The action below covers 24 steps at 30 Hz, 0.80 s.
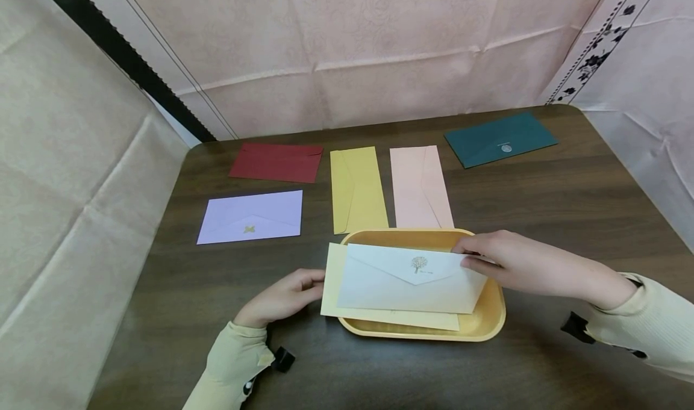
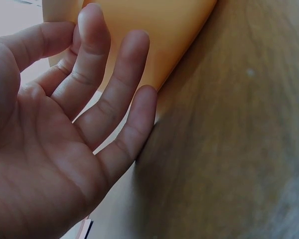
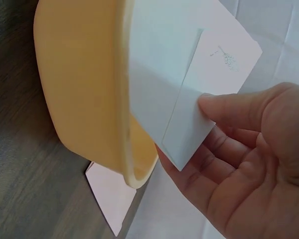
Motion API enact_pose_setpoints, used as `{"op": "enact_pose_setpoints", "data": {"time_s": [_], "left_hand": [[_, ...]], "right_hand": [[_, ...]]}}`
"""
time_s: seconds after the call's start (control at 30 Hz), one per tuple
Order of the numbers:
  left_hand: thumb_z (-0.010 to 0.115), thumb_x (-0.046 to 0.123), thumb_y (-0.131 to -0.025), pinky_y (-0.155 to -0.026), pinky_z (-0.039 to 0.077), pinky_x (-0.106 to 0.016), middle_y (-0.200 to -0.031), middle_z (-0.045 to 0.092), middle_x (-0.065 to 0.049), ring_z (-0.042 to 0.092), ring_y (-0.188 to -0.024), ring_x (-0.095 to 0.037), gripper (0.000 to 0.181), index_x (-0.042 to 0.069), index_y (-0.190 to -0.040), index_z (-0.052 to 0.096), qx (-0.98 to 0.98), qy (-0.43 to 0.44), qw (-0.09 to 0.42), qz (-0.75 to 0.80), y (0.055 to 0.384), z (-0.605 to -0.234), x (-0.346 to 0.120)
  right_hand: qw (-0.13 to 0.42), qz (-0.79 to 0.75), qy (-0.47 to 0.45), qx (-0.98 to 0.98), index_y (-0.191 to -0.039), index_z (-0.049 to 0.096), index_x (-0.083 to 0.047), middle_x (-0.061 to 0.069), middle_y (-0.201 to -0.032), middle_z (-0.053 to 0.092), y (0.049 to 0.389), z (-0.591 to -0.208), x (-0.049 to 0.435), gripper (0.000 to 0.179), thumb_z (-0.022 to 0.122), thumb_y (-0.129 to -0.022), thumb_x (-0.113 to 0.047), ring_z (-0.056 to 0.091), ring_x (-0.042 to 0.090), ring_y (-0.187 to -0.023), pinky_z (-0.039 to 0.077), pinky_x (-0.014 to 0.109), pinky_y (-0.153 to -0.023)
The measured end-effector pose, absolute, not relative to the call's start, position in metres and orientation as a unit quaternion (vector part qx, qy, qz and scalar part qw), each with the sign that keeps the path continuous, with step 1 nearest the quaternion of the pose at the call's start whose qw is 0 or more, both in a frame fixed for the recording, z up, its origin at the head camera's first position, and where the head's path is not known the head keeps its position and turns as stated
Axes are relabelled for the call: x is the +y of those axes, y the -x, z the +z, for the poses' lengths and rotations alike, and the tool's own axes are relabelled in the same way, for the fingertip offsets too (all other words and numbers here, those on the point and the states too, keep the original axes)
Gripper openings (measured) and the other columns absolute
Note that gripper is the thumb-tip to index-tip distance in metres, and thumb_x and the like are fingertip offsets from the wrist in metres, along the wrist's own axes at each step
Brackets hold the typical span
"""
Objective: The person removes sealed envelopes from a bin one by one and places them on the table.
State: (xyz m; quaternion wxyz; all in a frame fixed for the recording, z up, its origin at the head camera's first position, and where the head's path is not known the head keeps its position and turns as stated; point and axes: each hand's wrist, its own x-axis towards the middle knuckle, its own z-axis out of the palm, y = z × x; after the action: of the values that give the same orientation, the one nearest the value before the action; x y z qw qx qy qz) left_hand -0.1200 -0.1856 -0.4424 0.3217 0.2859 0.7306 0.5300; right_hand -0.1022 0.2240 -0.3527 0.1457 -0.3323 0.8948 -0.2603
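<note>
In the head view, a white envelope (image 1: 401, 289) with a small gold tree print lies tilted over the yellow tray (image 1: 490, 319). My right hand (image 1: 509, 259) pinches its right end, thumb on the flap side and fingers behind, as the right wrist view shows on the white envelope (image 3: 184, 129). Beneath it, a cream envelope (image 1: 333, 277) sticks out past the tray's left side. My left hand (image 1: 287, 295) holds that left edge between thumb and index finger; in the left wrist view the other fingers of this hand (image 2: 65, 124) are spread beside the tray (image 2: 154, 30).
Behind the tray lie a yellow envelope (image 1: 358, 187) and a pink envelope (image 1: 420, 187). A red envelope (image 1: 276, 163) and a lavender envelope (image 1: 249, 217) are at the left, a teal envelope (image 1: 499, 139) at the back right. Pale cloth (image 1: 379, 49) hangs around the wooden table (image 1: 217, 307).
</note>
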Motion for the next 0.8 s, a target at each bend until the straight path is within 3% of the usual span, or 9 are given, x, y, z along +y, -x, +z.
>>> {"op": "enact_pose_setpoints", "data": {"time_s": [0.6, 0.8], "left_hand": [[0.052, 0.018, -0.107, -0.089, 0.049, -0.028, -0.122, 0.068, -0.003, 0.06, -0.107, -0.015, 0.03, 0.008, -0.132, 0.064, 0.743, -0.279, 0.32, 0.517, 0.119, -0.441, -0.186], [0.052, 0.019, -0.107, -0.091, 0.048, -0.028, -0.124, 0.068, -0.003, 0.06, -0.11, -0.016, 0.03, 0.008, -0.132, 0.064, 0.74, -0.275, 0.326, 0.52, 0.119, -0.44, -0.186]], "right_hand": [[0.045, -0.238, 0.36, 0.901, -0.105, 0.064, -0.023, -0.017, -0.093, 0.059, 0.097, -0.329, 0.233, 0.024, 0.068, -0.095, -0.002, 0.052, -0.003, -0.075, 0.047, 0.023, -0.064], [0.009, -0.228, 0.356, 0.906, -0.11, 0.065, -0.027, -0.021, -0.101, 0.061, 0.096, -0.315, 0.24, 0.033, 0.071, -0.092, 0.0, 0.056, -0.003, -0.081, 0.051, 0.023, -0.067]]}}
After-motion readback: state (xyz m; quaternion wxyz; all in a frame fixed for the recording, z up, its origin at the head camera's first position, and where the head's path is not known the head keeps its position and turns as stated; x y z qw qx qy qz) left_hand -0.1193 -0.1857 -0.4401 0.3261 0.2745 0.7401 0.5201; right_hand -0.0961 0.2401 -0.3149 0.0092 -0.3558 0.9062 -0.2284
